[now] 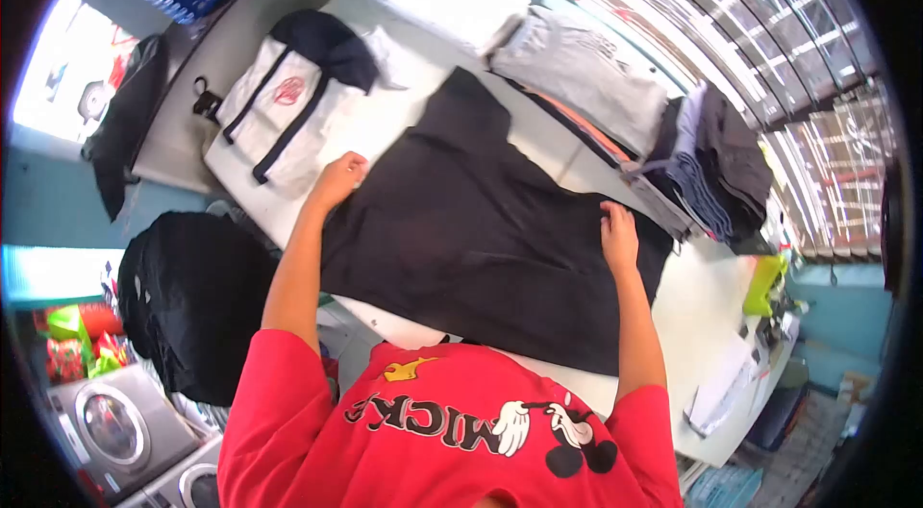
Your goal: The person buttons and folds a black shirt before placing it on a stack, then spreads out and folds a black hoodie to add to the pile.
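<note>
A black T-shirt [481, 229] lies spread over the white table [707, 325] right in front of me, with one sleeve pointing toward the far side. My left hand [338, 181] is at the shirt's left edge, its fingers curled in and fingertips right at the cloth. On the right, my right hand [619, 231] rests over the shirt near its right end. Its fingers are slightly bent and a little apart, with the cloth flat around them.
A white and navy bag-like fabric piece [288, 90] lies at the back left. Along the far edge are a white package [447, 3], folded grey clothes [582, 71] and a stack of dark clothes [721, 162]. A black-covered bulk [197, 301] and a washing machine [115, 426] stand left.
</note>
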